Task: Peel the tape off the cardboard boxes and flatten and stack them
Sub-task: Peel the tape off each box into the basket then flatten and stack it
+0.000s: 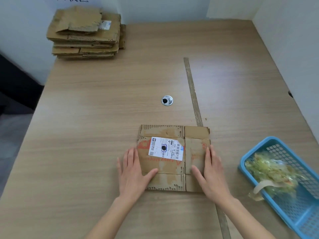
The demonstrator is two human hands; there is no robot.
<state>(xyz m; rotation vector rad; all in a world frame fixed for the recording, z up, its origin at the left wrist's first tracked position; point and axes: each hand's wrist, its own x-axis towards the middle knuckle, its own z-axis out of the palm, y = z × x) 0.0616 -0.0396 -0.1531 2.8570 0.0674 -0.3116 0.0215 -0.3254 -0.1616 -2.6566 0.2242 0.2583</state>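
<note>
- Cardboard, one flattened box (174, 157), lay flat on the wooden table (103, 135) close to your near edge, a little right of the middle, its flaps spread out toward and away from you.
- A white shipping label (166, 149) with barcodes sat on the box's upper face, above red printing that read upside down from where you stood.
- Your left hand (133, 171) rested at the box's left edge, fingers straight and together on the table beside it, thumb stretched across the cardboard; it gripped nothing.
- Your right hand (209, 171) lay along the box's right edge in the same way, fingers extended flat, thumb laid over the right panel, nothing held in it.
- A long thin brown strip (192, 90) ran from the table's far half down to the box's far edge and showed again past its near edge, by your right forearm.
- A round metal cable grommet (167, 100) sat in the tabletop beyond the box.
- A blue plastic basket (293, 213) stood to your right, well apart from the box, with a crumpled wad of peeled tape (274, 171) inside and one loose end drooping over its rim.
- A stack of flattened boxes (86, 33) sat at the far left corner against the wall.
</note>
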